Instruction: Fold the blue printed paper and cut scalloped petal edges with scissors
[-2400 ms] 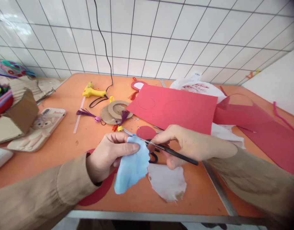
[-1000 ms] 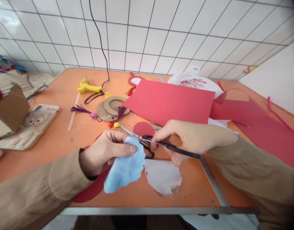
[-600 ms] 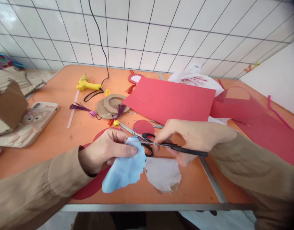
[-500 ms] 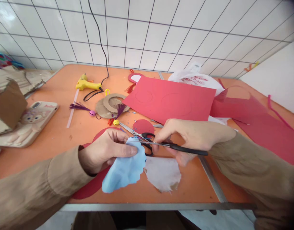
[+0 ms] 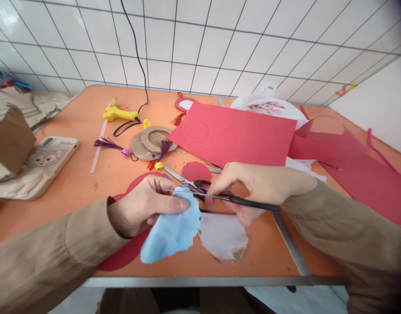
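My left hand (image 5: 148,203) pinches a light blue piece of fabric (image 5: 169,235) between thumb and fingers; its right edge is scalloped. In my right hand (image 5: 249,187) is a pair of black-handled scissors (image 5: 252,203), its blades lying across the fabric's upper edge. Below the scissors a second pair of scissors (image 5: 176,175) rests on the table, partly hidden by my hands. A whitish, ragged-edged round piece (image 5: 223,237) lies just right of the fabric. Under my left hand are dark red rounds (image 5: 121,257), and a smaller red circle (image 5: 196,172) lies beyond the hands.
The orange table (image 5: 69,192) holds a yellow glue gun (image 5: 120,112), cardboard rings (image 5: 151,144), purple tassels with bells (image 5: 125,152) and a phone in a cartoon case (image 5: 39,168). Red sheets (image 5: 242,135) and a white plastic bag (image 5: 272,107) lie towards the back right.
Both hands keep nearly the same place. The scissors have shifted very slightly to the left against the fabric, and the view has moved a little.
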`<state>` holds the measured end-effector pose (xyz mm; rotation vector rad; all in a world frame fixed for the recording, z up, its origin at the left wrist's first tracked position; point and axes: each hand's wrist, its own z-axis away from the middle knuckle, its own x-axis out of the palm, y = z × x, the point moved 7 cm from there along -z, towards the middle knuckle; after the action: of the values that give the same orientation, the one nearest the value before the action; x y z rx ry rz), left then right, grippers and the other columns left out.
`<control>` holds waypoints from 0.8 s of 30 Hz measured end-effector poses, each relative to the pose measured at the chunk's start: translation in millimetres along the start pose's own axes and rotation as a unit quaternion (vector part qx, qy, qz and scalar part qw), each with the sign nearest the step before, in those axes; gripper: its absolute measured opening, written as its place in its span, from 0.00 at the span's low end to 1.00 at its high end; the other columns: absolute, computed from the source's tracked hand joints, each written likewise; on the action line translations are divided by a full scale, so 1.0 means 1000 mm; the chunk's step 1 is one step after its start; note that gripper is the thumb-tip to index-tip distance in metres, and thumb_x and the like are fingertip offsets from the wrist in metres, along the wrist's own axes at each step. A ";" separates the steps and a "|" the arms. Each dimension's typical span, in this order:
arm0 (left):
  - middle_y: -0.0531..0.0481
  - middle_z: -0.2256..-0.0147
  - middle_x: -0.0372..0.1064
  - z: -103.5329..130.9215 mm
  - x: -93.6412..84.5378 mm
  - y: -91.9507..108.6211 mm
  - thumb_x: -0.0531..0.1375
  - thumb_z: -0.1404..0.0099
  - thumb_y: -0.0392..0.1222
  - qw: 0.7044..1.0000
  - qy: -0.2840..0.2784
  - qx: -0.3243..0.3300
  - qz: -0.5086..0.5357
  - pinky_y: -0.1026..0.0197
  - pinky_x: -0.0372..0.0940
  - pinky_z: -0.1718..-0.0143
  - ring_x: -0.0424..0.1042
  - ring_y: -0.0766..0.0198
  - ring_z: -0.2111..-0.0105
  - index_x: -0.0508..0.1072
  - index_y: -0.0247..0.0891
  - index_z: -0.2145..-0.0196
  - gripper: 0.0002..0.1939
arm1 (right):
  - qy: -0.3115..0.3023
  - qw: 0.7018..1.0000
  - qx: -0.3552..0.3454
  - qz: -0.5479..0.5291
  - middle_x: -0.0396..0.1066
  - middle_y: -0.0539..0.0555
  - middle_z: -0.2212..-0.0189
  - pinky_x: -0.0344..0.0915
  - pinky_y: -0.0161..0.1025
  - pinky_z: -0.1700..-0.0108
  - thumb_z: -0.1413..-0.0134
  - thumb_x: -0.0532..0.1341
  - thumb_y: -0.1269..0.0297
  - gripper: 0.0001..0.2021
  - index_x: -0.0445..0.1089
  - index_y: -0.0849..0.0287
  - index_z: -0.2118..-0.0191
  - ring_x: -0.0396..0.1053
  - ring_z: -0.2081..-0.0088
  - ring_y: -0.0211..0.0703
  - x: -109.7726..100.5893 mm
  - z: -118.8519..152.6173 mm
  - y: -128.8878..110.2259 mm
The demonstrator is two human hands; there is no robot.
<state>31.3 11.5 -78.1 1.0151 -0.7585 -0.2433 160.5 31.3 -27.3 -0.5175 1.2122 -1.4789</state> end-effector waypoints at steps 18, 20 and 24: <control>0.58 0.90 0.57 -0.002 -0.001 0.000 0.69 0.48 0.40 1.000 -0.007 0.010 0.018 0.70 0.38 0.91 0.43 0.79 0.91 0.76 0.34 0.82 0.10 | -0.003 1.000 -0.004 -0.007 0.66 0.49 0.75 0.59 0.32 0.74 0.59 0.72 0.51 0.23 0.78 0.64 0.60 0.59 0.75 0.33 0.000 0.000 0.001; 0.57 0.89 0.59 -0.002 -0.002 -0.002 0.70 0.49 0.41 1.000 -0.006 -0.001 0.008 0.70 0.38 0.91 0.45 0.78 0.91 0.77 0.34 0.81 0.10 | -0.011 1.000 0.003 -0.007 0.66 0.48 0.75 0.58 0.31 0.75 0.59 0.72 0.53 0.23 0.78 0.65 0.59 0.57 0.77 0.32 0.001 0.000 0.000; 0.56 0.89 0.60 -0.001 -0.004 -0.007 0.70 0.50 0.42 1.000 -0.001 -0.022 -0.007 0.70 0.38 0.91 0.47 0.78 0.91 0.77 0.33 0.80 0.10 | -0.015 1.000 0.011 0.006 0.67 0.49 0.75 0.58 0.31 0.75 0.60 0.72 0.54 0.22 0.78 0.65 0.61 0.56 0.77 0.31 0.001 0.000 0.000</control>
<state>30.2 10.9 -86.6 0.9796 -0.7445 -0.2712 160.6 30.6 -27.6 -0.5157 1.1712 -1.4685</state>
